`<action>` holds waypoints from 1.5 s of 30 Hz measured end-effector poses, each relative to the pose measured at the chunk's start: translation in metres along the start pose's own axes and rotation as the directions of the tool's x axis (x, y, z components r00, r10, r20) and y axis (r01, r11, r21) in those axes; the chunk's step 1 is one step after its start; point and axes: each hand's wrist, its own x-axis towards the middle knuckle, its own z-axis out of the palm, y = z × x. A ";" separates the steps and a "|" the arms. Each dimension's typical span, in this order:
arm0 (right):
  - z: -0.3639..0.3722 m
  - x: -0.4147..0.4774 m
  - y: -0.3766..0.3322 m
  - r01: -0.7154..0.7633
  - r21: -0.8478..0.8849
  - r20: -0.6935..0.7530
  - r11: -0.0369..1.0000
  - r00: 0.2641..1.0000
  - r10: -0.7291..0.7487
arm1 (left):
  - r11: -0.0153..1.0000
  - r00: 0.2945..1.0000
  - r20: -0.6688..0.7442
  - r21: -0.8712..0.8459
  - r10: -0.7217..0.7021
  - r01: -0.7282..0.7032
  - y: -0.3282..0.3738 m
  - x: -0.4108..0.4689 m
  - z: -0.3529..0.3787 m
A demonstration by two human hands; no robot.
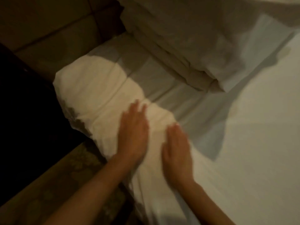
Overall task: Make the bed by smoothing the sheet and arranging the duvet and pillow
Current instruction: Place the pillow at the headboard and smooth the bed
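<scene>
Under both hands' flat fingers point(138, 108): sheet point(100, 88).

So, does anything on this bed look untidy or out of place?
Yes. The sheet is not smooth: long creases cross it ahead of the left hand and right hand, which lie flat on it, and its corner at the bed's edge is bunched. The picture is blurred, so I cannot judge stains.

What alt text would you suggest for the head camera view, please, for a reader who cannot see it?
The left hand and right hand press flat, fingers straight, on the white sheet by the bed's edge. A pillow lies beyond them, and the picture is dim and blurred.
</scene>
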 end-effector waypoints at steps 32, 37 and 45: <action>0.103 0.217 -0.038 -0.370 -0.341 -0.269 0.864 0.919 0.288 | 0.917 0.910 0.142 0.150 -0.389 0.369 -0.245 0.142 0.012; 0.164 0.254 -0.142 -0.128 -0.249 -0.088 0.960 0.990 0.109 | 0.934 0.933 0.070 0.071 -0.354 0.350 -0.259 0.171 -0.001; 0.163 0.254 -0.178 0.195 0.112 0.152 0.974 0.966 -0.211 | 0.981 0.964 0.189 0.066 -0.189 0.180 -0.297 0.191 0.008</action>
